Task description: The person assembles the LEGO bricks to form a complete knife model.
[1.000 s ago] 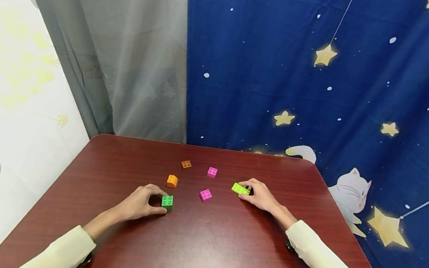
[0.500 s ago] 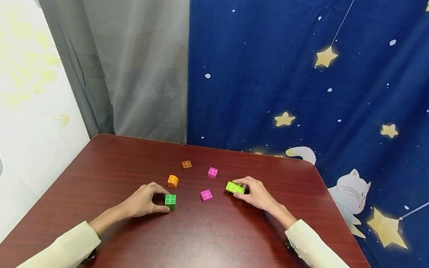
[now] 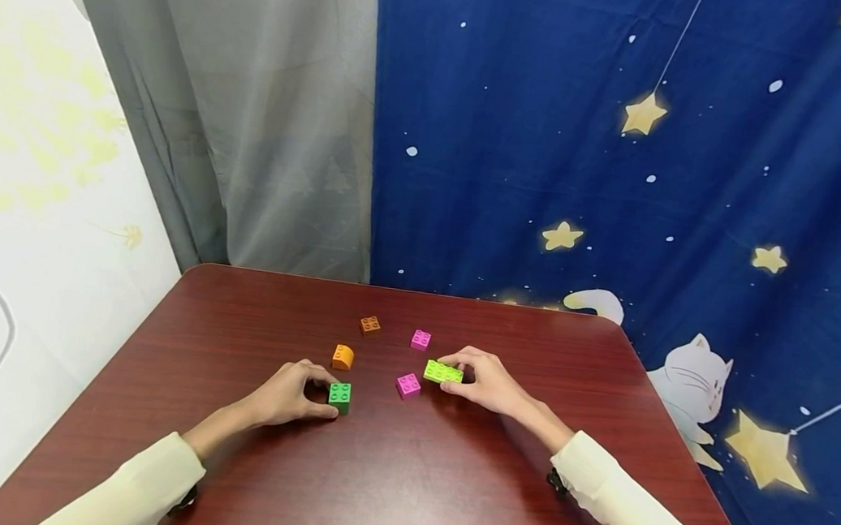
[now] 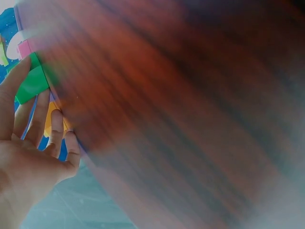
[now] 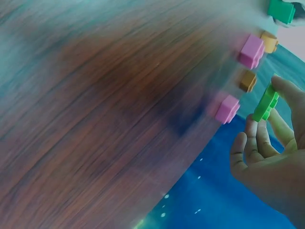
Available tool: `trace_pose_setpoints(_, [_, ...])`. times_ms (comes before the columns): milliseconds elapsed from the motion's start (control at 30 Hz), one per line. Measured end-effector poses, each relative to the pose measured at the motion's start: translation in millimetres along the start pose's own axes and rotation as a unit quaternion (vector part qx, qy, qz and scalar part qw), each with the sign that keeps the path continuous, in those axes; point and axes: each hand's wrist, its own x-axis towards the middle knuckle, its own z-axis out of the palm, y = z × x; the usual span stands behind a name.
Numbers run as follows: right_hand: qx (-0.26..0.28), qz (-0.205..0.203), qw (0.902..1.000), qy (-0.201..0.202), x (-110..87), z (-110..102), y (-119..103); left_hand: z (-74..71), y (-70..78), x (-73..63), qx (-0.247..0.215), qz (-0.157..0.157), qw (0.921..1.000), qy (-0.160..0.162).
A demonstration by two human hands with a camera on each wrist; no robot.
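Note:
My left hand (image 3: 282, 397) pinches a green toy building brick (image 3: 339, 398) between thumb and fingers, studs up. In the left wrist view, the thumb lies across one face of the green brick (image 4: 33, 82). My right hand (image 3: 491, 384) pinches a flat, long lime-green building brick (image 3: 442, 372) by its right end. The right wrist view shows this lime brick (image 5: 266, 103) between thumb and fingertips, raised off the tabletop. Just left of it lies a pink brick (image 3: 408, 386), with a second pink brick (image 3: 421, 340) farther back.
An orange brick with a rounded side (image 3: 343, 357) lies behind the green one. A brown brick (image 3: 370, 325) sits farther back on the dark red wooden table (image 3: 375, 487). Behind the table's far edge hang a grey curtain (image 3: 298, 124) and a blue starry curtain (image 3: 502, 138).
My right hand has carried the lime brick left, close to the pink bricks. My left hand has shifted slightly right with the green brick. The other bricks have stayed in place.

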Motion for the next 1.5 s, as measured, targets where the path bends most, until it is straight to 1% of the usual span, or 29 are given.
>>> trace_pose_setpoints(200, [0.008,-0.017,0.9998,-0.009,4.9,5,-12,0.3,1.0,0.6,-0.002,0.006,1.0000,0.001])
trace_pose_setpoints(533, [0.009,-0.049,0.9987,-0.016,15.9,16,-28,-0.2,2.3,0.6,-0.005,-0.002,1.0000,-0.001])
trace_pose_setpoints(867, [0.030,-0.054,0.9978,-0.026,28.8,30,-48,1.5,-0.1,2.3,-0.008,-0.001,1.0000,0.001])
trace_pose_setpoints(1133, [0.042,-0.067,0.9959,-0.044,37.4,44,-60,5.4,0.5,0.9,-0.012,0.001,0.9999,0.001])
trace_pose_setpoints(1400, [0.037,-0.097,0.9939,-0.036,48.1,56,-74,3.0,0.6,1.3,-0.010,0.001,0.9999,0.003])
trace_pose_setpoints(1500, [0.039,-0.098,0.9936,-0.039,50.5,62,-78,2.3,1.1,1.7,-0.011,0.000,0.9999,-0.002])
